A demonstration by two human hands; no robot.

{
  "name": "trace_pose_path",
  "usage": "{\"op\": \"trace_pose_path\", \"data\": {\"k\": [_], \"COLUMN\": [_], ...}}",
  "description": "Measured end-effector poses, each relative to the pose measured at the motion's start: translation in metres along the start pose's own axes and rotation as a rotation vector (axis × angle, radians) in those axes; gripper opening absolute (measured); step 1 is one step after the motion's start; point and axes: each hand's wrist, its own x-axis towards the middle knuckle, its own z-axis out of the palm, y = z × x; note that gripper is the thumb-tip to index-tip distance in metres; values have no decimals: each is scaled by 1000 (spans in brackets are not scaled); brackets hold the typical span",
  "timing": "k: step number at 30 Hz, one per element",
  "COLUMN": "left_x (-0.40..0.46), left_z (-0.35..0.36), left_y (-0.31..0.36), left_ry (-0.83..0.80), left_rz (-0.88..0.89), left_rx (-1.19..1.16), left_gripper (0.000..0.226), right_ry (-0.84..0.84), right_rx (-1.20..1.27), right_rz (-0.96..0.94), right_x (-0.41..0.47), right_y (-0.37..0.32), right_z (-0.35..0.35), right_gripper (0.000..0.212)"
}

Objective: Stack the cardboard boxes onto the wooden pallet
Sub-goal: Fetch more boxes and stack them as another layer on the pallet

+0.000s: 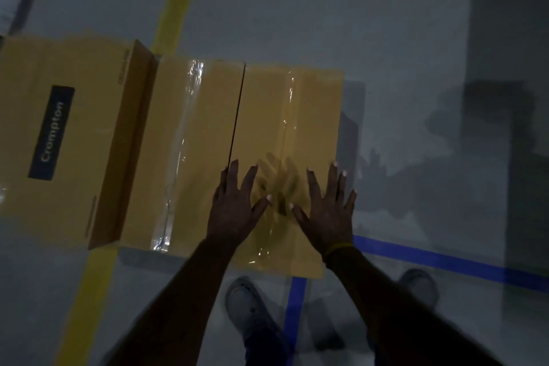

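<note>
Yellow-brown cardboard filled the middle of my view: three boxes in a row on the grey floor point(386, 24). The right box point(309, 116) and the middle box point(208, 134) lay side by side, a thin dark seam between them, each with a strip of clear tape point(184, 140) running down its top. The left box point(59, 134) stood taller, touching the middle one, with a dark label point(51, 132) reading "Crompton" on its top face.

My left hand point(234, 205) was spread, fingers straight and fanned, over the near part of the right box close to the seam. My right hand point(328, 211) was spread the same way over the box's right side, the outer fingers reaching past its right edge. Thumbs pointed toward each other, apart. Neither grip held anything; whether the palms touched the cardboard I could not tell. A yellow band point(338, 248) sat on my right wrist.

A yellow floor line point(175, 3) ran under the boxes at the left. Blue tape lines point(445, 261) met near my shoes point(249, 303). The picture was dim and blurred.
</note>
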Motion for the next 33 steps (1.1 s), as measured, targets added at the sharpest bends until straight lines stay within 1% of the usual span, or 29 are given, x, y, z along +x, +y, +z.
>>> {"op": "trace_pose_path", "data": {"k": [3,7,10,14,16,19,22,25,27,30,33], "left_x": [14,31,44,55,54,51,51,50,48,44,36], "left_z": [13,38,56,75,79,80,81,84,84,77,65], "left_y": [-26,-47,-55,-61,-60,-50,-40,-34,-27,-9,9], "left_ry": [-32,-33,-18,26,63,141,216,253,233,261,262], "left_rz": [-10,0,1,8,6,32,107,210,210,178,142], "left_rx": [-19,18,11,-11,-80,-228,-310,-253,-187,-106,-59], "left_gripper": [77,78,79,84,86,80,76,77,76,71,71], "right_ry": [-3,-22,-64,-40,-6,39,41,27,32,80,138], "right_rx": [-26,-78,-87,-85,-54,-10,136,336,382,321,231], "right_rz": [22,49,72,23,5,5,58,128,172,198,207], "right_x": [17,40,56,60,59,56,56,55,52,46,37], "right_y": [-4,-1,20,42,45,57,67,64,59,54,55], "right_z": [27,60,77,85,85,85,80,72,69,63,41], "right_gripper": [86,88,89,93,93,95,100,108,108,102,95]}}
